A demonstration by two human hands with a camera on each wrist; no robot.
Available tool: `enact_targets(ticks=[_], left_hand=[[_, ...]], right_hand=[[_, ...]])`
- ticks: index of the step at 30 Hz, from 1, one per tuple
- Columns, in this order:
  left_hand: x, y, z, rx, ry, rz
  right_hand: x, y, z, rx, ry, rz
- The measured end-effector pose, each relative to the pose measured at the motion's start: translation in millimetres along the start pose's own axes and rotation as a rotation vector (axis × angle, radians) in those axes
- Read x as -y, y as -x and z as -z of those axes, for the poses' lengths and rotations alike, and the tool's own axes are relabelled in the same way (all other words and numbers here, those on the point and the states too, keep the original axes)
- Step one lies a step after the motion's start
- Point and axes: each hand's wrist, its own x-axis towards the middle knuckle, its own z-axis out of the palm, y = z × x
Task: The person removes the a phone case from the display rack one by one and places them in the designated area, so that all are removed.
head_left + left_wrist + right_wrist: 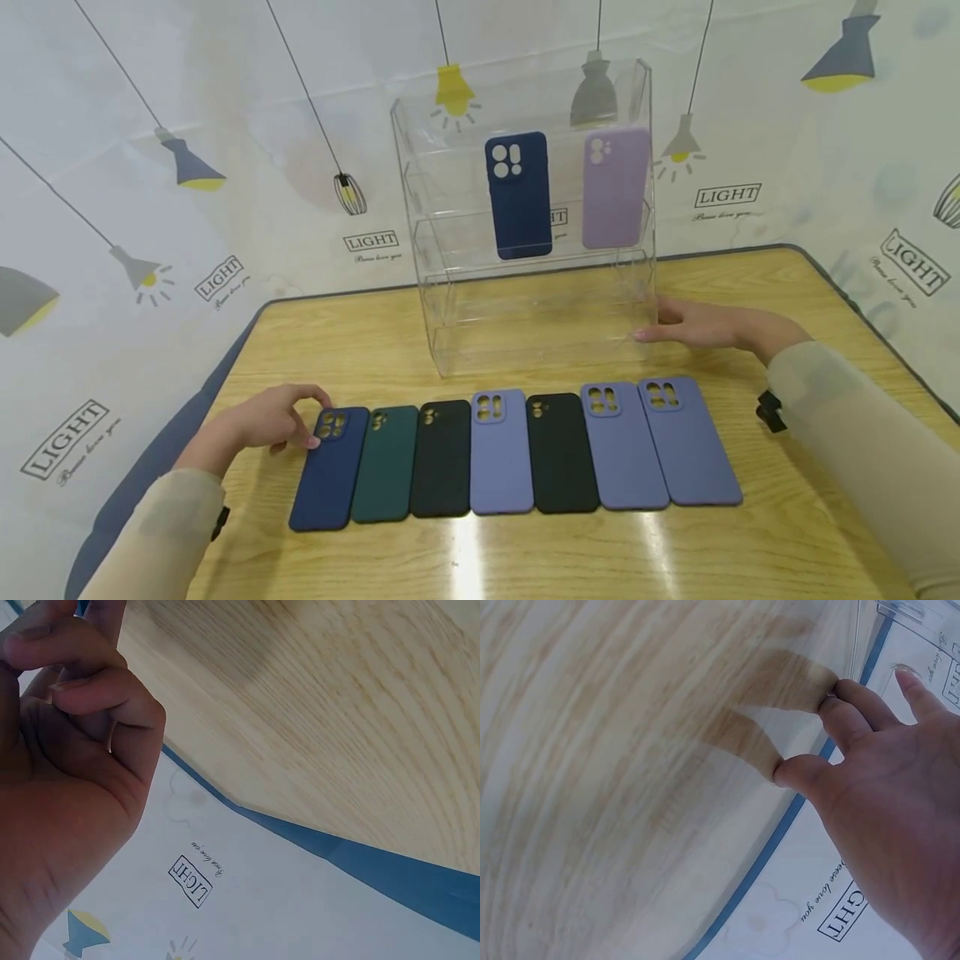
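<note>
Thumb and forefinger of my left hand pinch the top left corner of a dark blue phone case, which lies on the table at the left end of a row. Its other fingers curl toward the palm in the left wrist view. A clear acrylic display stand rises at the back, with another dark blue case and a lilac case standing on an upper tier. My right hand touches the stand's lower right side with extended fingers; in the right wrist view, fingertips meet the clear panel.
Rightward along the row lie a dark green case, a black case, a lavender case, a second black case and two lavender cases. A printed cloth with lamp drawings surrounds the wooden table.
</note>
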Motion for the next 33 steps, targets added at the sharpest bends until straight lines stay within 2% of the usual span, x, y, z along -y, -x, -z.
enact_targets(ticks=[5,10,12,15,19,23,28,31,33], left_hand=[[-1.7,1.2,0.6,0.014,-0.049,0.01],[-13.1,3.8,8.1,0.025,-0.101,0.082],[-20.9,2.2,13.8,0.004,-0.146,0.082],[-36.2,-4.3,23.7,-0.059,-0.198,0.029],[-64.7,-20.4,31.8,-0.171,-0.208,-0.073],[-95.7,-41.6,26.7,-0.229,-0.181,-0.142],[-123.3,-72.1,9.6,-0.202,-0.159,-0.18],[-131.1,-87.1,2.7,-0.169,-0.163,-0.192],[-133.4,-92.5,0.9,-0.142,-0.129,-0.198]], right_hand=[[1,-1.2,0,-0.016,0.018,0.016],[4,-2.1,0,-0.025,0.031,0.02],[4,-2.4,0,-0.025,0.038,0.017],[2,-2.5,0,-0.024,0.041,0.017],[0,-1.5,1,-0.025,0.047,0.031],[0,-0.6,2,-0.029,0.052,0.038],[1,-1.4,1,-0.043,0.071,0.013],[1,-1.8,0,-0.044,0.065,0.003],[1,-2.0,0,-0.042,0.06,0.003]])
